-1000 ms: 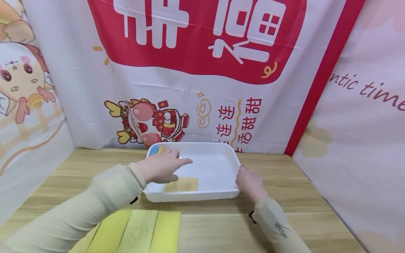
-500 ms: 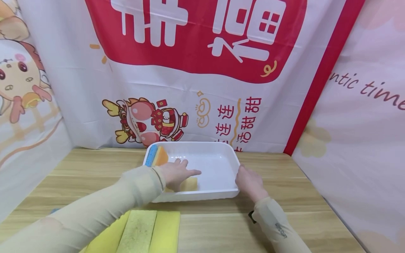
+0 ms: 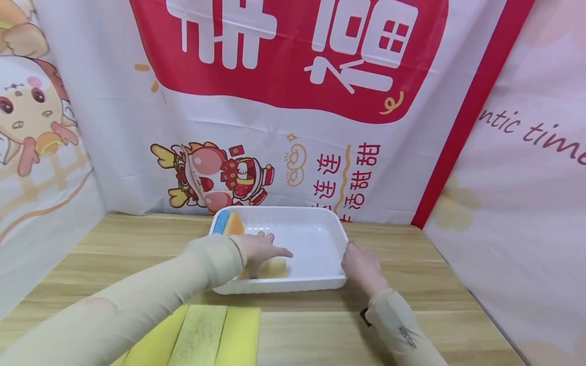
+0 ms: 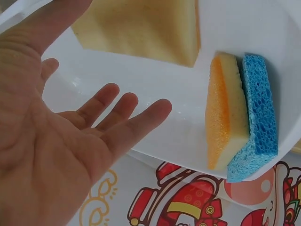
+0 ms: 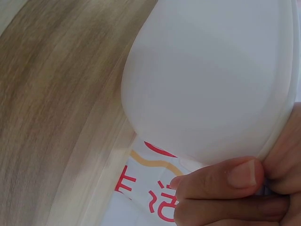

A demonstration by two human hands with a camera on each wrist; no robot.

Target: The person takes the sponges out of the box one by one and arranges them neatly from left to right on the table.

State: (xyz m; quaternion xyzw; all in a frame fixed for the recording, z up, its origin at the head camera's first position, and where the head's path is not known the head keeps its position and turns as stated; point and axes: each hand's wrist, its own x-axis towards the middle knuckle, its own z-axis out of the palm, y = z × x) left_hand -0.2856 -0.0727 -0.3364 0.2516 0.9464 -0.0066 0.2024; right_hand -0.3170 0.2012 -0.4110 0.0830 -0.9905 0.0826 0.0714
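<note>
A white plastic tray (image 3: 316,246) stands near the back of the table. My left hand (image 3: 260,251) is inside it, fingers spread and thumb over a pale yellow sponge (image 3: 275,268) by the front wall. In the left wrist view the palm of the left hand (image 4: 61,141) shows, with nothing between the loose fingers. An orange and cream sponge (image 4: 228,110) stands on edge against a blue sponge (image 4: 261,103) at the tray's left end. My right hand (image 3: 361,264) holds the tray's right side, fingers curled at its rim (image 5: 282,94).
Several yellow sponge blocks (image 3: 238,335) lie side by side on the wooden table (image 3: 329,335) at the front, partly covered by the left sleeve (image 3: 137,300). A printed cloth (image 3: 293,119) hangs directly behind the tray, with another cloth wall (image 3: 517,203) on the right.
My left hand has moved from the tray's left end toward the front and right, over the pale yellow sponge, uncovering the blue and orange sponges. The right hand stays on the tray.
</note>
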